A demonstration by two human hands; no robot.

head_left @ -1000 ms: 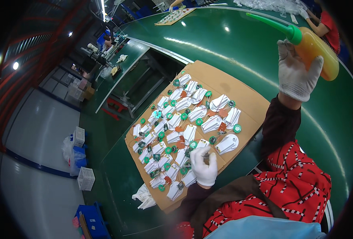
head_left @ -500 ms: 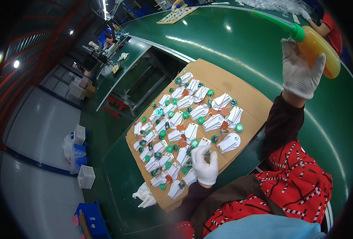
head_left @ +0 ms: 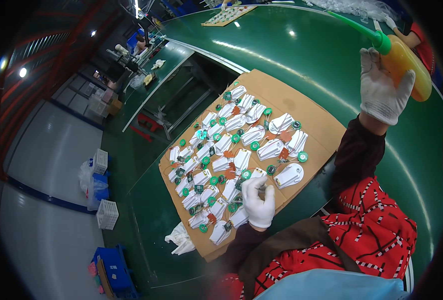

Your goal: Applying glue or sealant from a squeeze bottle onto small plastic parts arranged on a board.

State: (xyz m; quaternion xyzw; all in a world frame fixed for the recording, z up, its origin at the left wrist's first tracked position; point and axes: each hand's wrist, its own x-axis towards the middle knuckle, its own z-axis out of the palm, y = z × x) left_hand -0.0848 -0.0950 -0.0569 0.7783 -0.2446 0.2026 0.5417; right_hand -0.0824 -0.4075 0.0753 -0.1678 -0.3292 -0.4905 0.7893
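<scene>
In my gloved right hand (head_left: pixel 384 97), raised at the far right, is a squeeze bottle (head_left: pixel 406 65) of yellow-orange liquid with a long green nozzle that points up and to the left. My gloved left hand (head_left: pixel 259 205) is low over the near edge of a cardboard sheet (head_left: pixel 311 120), its fingers curled in beside a white plastic housing (head_left: pixel 258 173). What those fingertips hold, if anything, is hidden. Many similar housings (head_left: pixel 288 175) lie across the cardboard, with round green pieces (head_left: pixel 302 157), small circuit boards (head_left: pixel 199 189), orange-brown pieces (head_left: pixel 284 153) and thin wires among them.
A crumpled white cloth (head_left: pixel 180 239) lies by the cardboard's near left corner. Another loaded sheet (head_left: pixel 229 16) sits far along the green table (head_left: pixel 296 55). A co-worker's arm (head_left: pixel 409 37) is at the far right. Crates (head_left: pixel 107 214) and a blue bin (head_left: pixel 114 272) stand left.
The whole view has shifted slightly, with the cardboard a little higher and farther right. My right hand still holds up the squeeze bottle, and my left stays by the same housing.
</scene>
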